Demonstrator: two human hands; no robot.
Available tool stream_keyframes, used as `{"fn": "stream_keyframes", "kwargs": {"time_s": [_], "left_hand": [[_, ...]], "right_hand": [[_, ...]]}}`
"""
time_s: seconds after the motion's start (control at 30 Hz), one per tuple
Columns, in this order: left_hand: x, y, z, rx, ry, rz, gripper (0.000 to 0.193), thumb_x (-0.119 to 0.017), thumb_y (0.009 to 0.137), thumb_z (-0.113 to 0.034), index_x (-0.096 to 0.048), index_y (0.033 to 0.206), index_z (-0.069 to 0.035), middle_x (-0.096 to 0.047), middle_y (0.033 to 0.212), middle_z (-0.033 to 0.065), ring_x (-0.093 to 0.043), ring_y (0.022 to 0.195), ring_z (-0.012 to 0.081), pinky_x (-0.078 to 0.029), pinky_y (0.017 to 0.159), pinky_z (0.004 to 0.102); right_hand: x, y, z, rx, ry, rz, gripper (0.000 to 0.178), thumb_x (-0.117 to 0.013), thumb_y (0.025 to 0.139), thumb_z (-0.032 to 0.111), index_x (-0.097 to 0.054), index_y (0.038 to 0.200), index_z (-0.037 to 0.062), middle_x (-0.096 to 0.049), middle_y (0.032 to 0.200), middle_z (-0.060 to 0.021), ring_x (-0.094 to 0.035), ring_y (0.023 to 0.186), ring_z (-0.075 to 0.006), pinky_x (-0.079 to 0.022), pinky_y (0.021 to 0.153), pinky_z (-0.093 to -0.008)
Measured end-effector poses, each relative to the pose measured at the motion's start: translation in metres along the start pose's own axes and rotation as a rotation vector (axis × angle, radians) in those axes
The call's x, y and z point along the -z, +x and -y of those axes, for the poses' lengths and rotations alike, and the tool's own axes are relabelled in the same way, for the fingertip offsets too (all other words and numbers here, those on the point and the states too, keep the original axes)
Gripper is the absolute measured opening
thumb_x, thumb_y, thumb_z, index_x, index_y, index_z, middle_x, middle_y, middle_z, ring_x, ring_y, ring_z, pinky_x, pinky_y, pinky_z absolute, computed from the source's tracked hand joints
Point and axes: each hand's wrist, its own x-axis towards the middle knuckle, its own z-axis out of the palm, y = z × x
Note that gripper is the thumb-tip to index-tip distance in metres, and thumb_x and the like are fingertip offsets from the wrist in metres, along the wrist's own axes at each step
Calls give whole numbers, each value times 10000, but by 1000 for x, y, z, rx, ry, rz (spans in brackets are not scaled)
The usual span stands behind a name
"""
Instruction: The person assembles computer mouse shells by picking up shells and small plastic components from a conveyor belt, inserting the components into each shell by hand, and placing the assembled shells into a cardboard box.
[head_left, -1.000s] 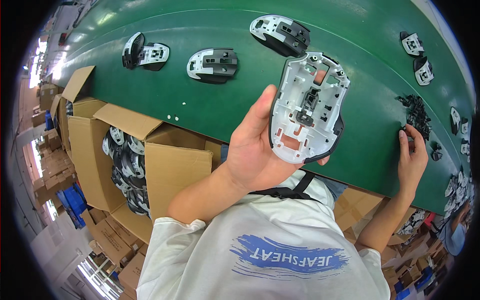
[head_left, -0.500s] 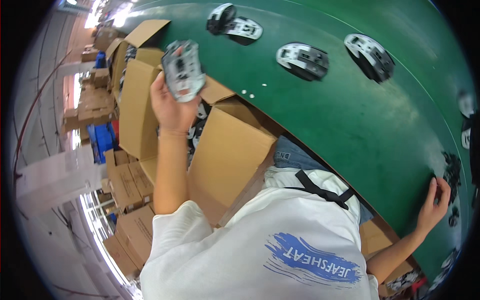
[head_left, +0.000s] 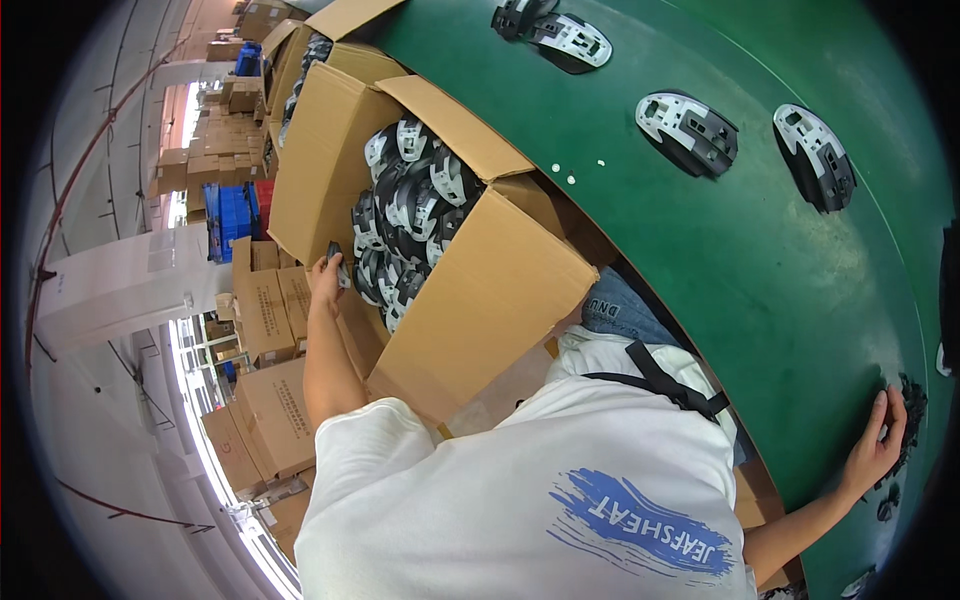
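My left hand reaches down to the near rim of an open cardboard box and grips a grey and black computer-mouse shell at the box's edge. The box is filled with several mouse shells stacked together. My right hand rests far to the right on the green conveyor belt, fingers spread over a small pile of black parts, holding nothing that I can see.
Three mouse shells lie spaced along the belt above. A second open box stands behind the first. Stacked cardboard cartons and blue crates fill the floor at left.
My left hand has swung from holding a mouse shell up over the belt, left and down to the box rim. My view has turned left. My right hand has stayed on the belt.
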Motion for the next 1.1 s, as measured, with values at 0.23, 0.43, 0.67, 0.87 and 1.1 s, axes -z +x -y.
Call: {"fn": "stream_keyframes", "kwargs": {"time_s": [0.23, 0.43, 0.67, 0.87, 1.1], "left_hand": [[9, 72, -39, -319, -52, -335, 606, -715, 1012, -363, -584, 1476, 4, -666, 1435, 139, -661, 1228, 292, -506, 1041, 401], [-118, -25, -216, -1070, -345, -142, 355, -645, 1088, -154, -642, 1400, 15, -689, 1325, 140, -652, 1222, 227, -512, 1056, 355], [-249, -234, -362, -1913, 310, 8, 523, -729, 1005, -150, -605, 1512, -122, -623, 1481, 179, -581, 1367, 352, -430, 1191, 454], [-270, -232, -407, -1948, 775, 420, 663, -785, 951, -238, -557, 1564, -130, -602, 1512, 173, -557, 1394, 383, -393, 1225, 481], [-260, -273, -378, -1372, -203, 1096, 605, -612, 1113, -366, -480, 1601, -34, -624, 1447, 176, -598, 1327, 222, -439, 1162, 382]], "right_hand": [[13, -14, -8, -61, -35, 5, 306, -661, 1109, 154, -705, 1334, -49, -744, 1282, -98, -672, 1185, -182, -495, 1070, -310], [-3, -29, 51, -24, -32, -75, 145, -707, 1030, 31, -732, 1147, -52, -757, 1112, -122, -694, 1043, -209, -521, 985, -323], [-1, -29, 94, 60, -86, 6, 90, -734, 983, 0, -702, 1060, -35, -721, 1024, -135, -693, 940, -249, -545, 863, -340], [5, -51, 89, -72, -44, 16, 98, -737, 975, -10, -722, 1070, -30, -737, 992, -119, -698, 872, -221, -554, 822, -328], [-9, -45, 111, -76, 187, 99, 162, -757, 937, -43, -742, 1098, -37, -762, 1014, -128, -732, 883, -204, -591, 803, -311]]}}
